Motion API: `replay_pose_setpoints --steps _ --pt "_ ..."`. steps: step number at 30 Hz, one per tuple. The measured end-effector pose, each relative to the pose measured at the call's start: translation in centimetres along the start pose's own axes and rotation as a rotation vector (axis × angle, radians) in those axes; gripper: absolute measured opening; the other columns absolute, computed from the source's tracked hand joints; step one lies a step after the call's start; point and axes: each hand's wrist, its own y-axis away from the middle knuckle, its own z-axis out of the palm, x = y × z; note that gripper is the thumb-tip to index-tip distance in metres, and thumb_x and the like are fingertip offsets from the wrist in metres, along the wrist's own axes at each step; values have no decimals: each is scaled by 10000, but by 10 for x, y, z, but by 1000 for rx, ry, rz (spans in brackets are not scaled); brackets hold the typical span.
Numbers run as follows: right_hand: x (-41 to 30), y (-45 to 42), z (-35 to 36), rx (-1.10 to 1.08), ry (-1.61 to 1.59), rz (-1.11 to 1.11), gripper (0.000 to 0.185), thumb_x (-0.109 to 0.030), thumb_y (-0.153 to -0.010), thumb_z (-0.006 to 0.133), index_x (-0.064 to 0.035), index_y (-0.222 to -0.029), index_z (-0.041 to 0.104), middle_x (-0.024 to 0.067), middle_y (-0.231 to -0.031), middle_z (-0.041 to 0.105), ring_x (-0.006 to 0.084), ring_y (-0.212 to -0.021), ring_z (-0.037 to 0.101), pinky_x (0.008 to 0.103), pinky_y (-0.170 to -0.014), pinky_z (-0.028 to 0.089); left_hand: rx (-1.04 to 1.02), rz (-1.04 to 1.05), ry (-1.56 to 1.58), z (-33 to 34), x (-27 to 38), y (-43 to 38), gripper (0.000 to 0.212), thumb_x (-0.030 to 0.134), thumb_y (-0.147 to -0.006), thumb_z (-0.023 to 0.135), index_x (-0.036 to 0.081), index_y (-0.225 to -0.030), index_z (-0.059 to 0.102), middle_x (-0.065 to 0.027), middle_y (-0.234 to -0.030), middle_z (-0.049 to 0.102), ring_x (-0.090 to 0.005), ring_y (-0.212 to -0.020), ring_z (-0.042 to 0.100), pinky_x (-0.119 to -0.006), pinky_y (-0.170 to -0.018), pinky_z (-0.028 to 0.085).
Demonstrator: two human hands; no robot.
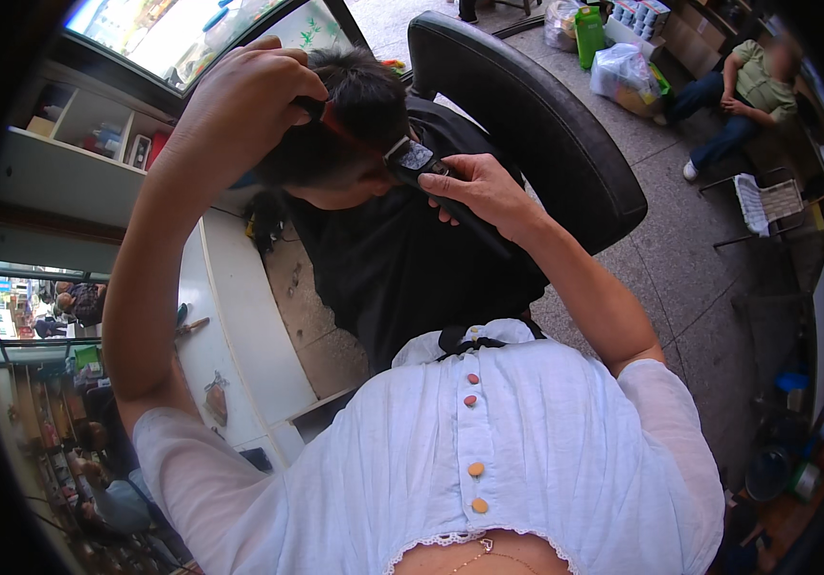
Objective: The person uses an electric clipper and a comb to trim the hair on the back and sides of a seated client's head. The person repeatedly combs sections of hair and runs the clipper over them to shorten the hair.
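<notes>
A seated person with short dark hair (365,97) leans forward in front of me, covered by a black cape (397,266). My right hand (480,190) grips a black hair clipper (466,212). The clipper's blade end lies against the side of the head, just above the ear (377,183). Over the top of the head, my left hand (250,97) is closed on a dark comb (310,108). Most of the comb is hidden by my fingers and the hair, and a reddish strip shows beside it.
A black padded chair back (527,122) curves behind the seated person. To the left, a white counter (239,287) holds a brush (193,327), below shelves (96,136) and a mirror. Another person (750,90) sits at the far right, near plastic bags (624,75) and a woven chair (768,198).
</notes>
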Motion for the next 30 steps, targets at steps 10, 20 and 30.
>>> replay_pose_setpoints --steps 10,20,30 --pt "-17 -10 0 1 161 -101 421 -415 -846 714 -4 -899 646 26 -733 608 81 -613 599 210 -540 494 81 63 -69 3 7 -11 222 55 -709 742 65 -929 715 -38 -916 648 -221 -955 599 -345 -880 496" --pt "-40 -24 1 32 240 -309 428 -440 -853 696 -14 -830 664 52 -675 642 113 -588 627 243 -553 497 40 40 -82 -2 13 -19 225 51 -695 748 79 -918 729 -24 -915 650 -214 -956 589 -349 -876 489" --pt "-10 -10 -24 -2 -191 103 306 -342 -888 684 -40 -917 646 43 -764 652 112 -638 634 231 -570 516 -147 -144 12 -10 20 -13 250 22 -684 757 51 -930 727 -58 -922 651 -240 -970 589 -359 -875 494"
